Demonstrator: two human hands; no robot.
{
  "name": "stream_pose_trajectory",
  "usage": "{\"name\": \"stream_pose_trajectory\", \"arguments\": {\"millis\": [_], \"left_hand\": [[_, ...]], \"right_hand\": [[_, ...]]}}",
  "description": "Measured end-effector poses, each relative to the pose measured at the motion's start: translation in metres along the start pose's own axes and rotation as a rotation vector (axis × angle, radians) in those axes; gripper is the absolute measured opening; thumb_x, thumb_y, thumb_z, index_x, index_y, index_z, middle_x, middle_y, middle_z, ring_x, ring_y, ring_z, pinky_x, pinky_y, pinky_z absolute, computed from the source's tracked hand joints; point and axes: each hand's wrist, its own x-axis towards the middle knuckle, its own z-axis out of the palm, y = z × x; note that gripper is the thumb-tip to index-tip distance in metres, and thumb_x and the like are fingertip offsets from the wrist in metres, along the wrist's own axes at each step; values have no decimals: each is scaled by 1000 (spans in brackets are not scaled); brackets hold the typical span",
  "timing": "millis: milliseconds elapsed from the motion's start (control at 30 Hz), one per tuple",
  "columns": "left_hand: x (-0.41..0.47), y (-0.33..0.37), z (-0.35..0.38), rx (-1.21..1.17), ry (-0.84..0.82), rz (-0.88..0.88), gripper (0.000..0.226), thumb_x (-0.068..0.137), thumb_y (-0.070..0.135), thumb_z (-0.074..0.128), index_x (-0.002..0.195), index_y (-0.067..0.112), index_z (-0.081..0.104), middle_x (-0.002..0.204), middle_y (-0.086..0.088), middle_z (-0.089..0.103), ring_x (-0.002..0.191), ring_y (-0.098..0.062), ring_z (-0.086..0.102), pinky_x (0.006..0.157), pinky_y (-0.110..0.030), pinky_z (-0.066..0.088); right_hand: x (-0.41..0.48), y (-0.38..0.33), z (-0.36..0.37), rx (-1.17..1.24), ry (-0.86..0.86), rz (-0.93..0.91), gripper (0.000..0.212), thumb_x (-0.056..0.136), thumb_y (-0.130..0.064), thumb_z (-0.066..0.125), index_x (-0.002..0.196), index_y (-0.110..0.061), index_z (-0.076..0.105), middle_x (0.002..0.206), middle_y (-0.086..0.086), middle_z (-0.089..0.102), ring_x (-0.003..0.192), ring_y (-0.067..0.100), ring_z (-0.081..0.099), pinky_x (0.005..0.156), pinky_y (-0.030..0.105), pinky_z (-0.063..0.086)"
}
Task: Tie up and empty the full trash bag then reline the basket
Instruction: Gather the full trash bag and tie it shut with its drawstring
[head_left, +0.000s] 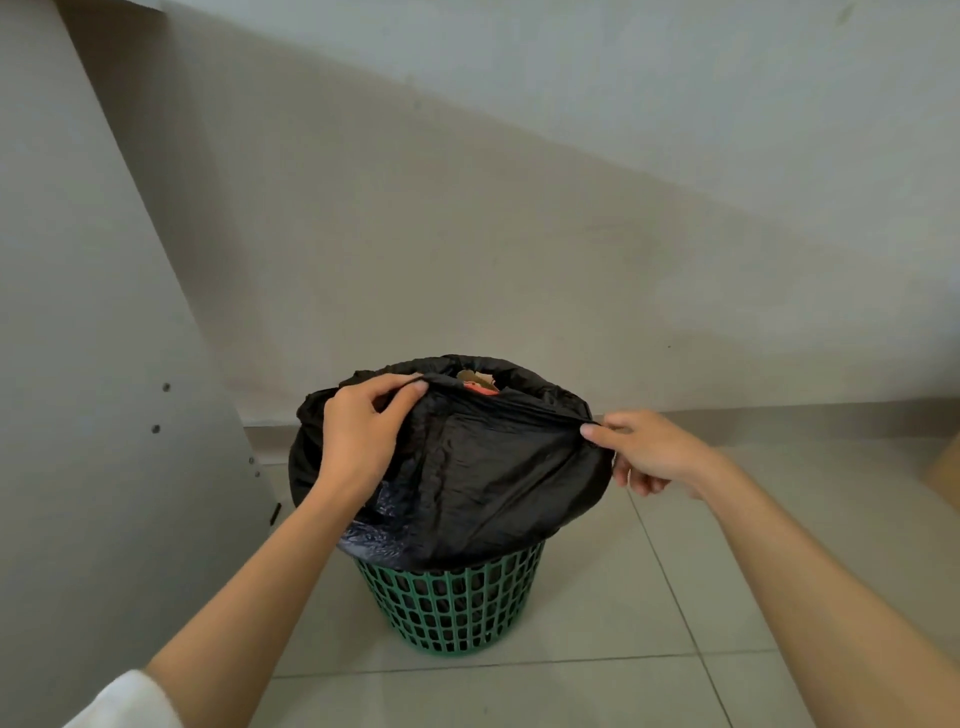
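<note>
The floor (597, 597) is pale grey tile with thin grout lines, and a green lattice basket (452, 608) stands upright on it near the wall, with a pale board (104, 415) at its 9 o'clock and a brown box (946, 480) corner at its 3 o'clock.

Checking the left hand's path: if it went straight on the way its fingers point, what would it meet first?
The left hand, pinching the rim of the black bag, points across the opening. It would likely meet the trash showing there first, though depth is unclear.
</note>
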Motion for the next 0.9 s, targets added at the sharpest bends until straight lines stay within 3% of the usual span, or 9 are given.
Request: {"name": "stream_pose_trajectory", "arguments": {"millis": [167,300,367,467,567,633,700,800,900], "left_hand": [[3,8,-1,-41,-95,-67,20,84,32,67,95,18,75,90,9,73,89,-3,65,86,-29,52],[0,22,-9,-32,-166,-95,16,87,32,63,86,23,75,81,10,72,80,1,65,77,-24,53],[0,23,-13,13,-229,-115,16,89,31,60,80,28,73,79,11,71,76,6,62,74,-19,52],[-11,10,-14,234,-293,-154,18,90,37,57,74,33,67,78,10,68,81,-7,62,82,-38,50],[-41,-10,-5,656,-131,-186,19,88,45,57,74,32,59,113,13,54,122,-15,37,105,-46,22],[-61,-15,4,571,-20,-288,15,86,42,60,76,31,57,138,6,33,136,-22,10,108,-56,16],[-72,-17,13,353,103,-386,9,86,33,64,89,30,56,148,2,18,139,-29,3,109,-58,19],[-77,-17,16,96,290,-506,59,82,25,70,131,26,38,151,-5,7,138,-33,15,110,-49,25],[-73,-27,3,10,359,-693,91,77,37,73,147,16,19,150,-11,23,135,-31,30,109,-49,31]], "right_hand": [[17,-15,-21,308,11,101,27,91,-36,58,88,-9,54,51,6,64,40,16,58,38,18,39],[28,-39,-21,400,73,144,32,91,-29,59,103,-1,55,74,19,70,56,23,67,50,27,56],[29,-45,-15,427,141,190,33,92,-35,52,99,-3,57,81,20,70,65,26,65,55,33,57],[37,-39,-6,572,277,291,40,92,-43,43,81,-6,54,72,18,66,57,25,56,55,33,52],[45,-21,14,501,361,282,28,87,-34,60,75,-9,60,79,14,67,71,29,62,76,42,55],[44,-17,27,445,378,251,17,84,-21,67,90,-6,63,98,13,66,88,29,60,83,37,50],[41,-16,32,510,368,245,34,84,-12,68,113,-3,53,105,10,55,94,25,53,83,32,44],[43,-13,34,677,256,293,46,82,-7,70,122,2,50,111,12,57,100,29,59,89,40,52],[37,-17,36,828,136,391,12,88,-15,63,89,-4,58,84,11,61,68,24,60,58,32,54]]}}
